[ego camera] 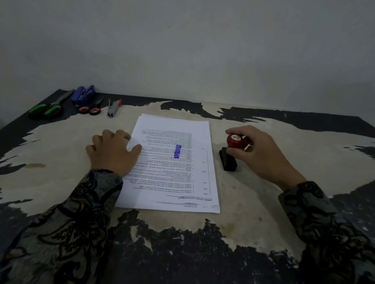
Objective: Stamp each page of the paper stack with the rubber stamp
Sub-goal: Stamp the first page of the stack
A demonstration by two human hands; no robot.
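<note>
Head view is showing a paper stack lying mid-table, print upside down to the wearer, top page carrying a blue stamp mark. Left hand is resting at the stack's left edge, fingers curled, thumb and forefinger pinching up the edge of the top sheet. Right hand is gripping the stamp by its red knob, fingers clamped round it; the black base is sitting on the table just right of the stack, apart from the paper. Both sleeves are showing a dark patterned fabric. Along the far left edge are lying green-handled scissors, a blue stapler, pink-handled scissors and a small grey tool, too dim to identify.
</note>
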